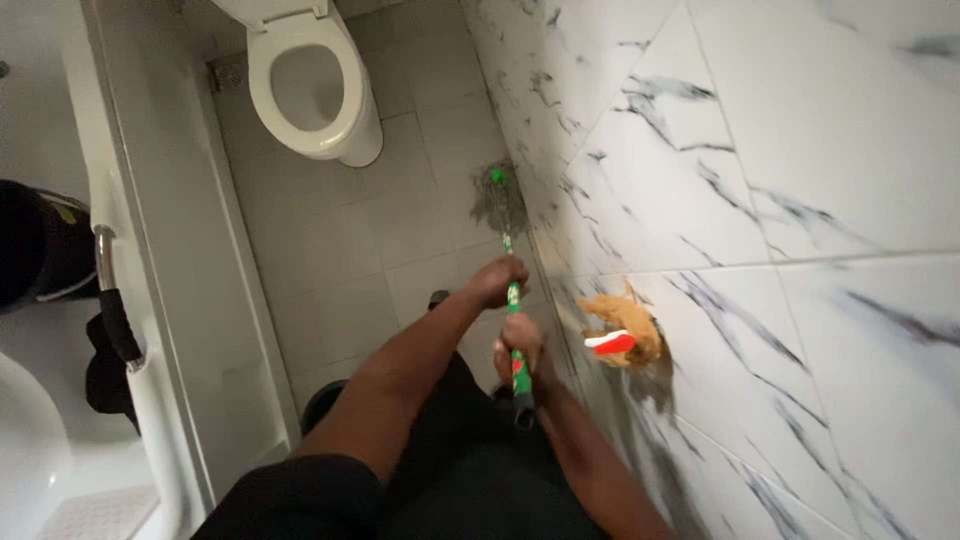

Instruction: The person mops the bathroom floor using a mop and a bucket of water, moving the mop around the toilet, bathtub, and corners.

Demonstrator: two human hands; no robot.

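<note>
Left hand: the left hand (pixel 497 282) is clenched round the mop handle (pixel 514 315), higher up the shaft, toward the head.
Right hand: the right hand (pixel 520 347) is wrapped round the same green, red and white handle just below the left, close to its dark end grip.
Mop: held slanting down and away; its grey stringy mop head (pixel 500 200) lies on the tiled floor (pixel 330 230), right at the foot of the marble-patterned wall (pixel 760 150).
Wall fitting: an orange, fuzzy object (pixel 625 330) with a red and white part sits against the wall just beside the right hand; its kind is unclear.
Toilet: a white toilet (pixel 310 85) stands beyond the mop head, seat down, lid up; the bowl's contents cannot be made out.
Left side: a white door frame (pixel 160 250) and part of a basin (pixel 25 440).
</note>
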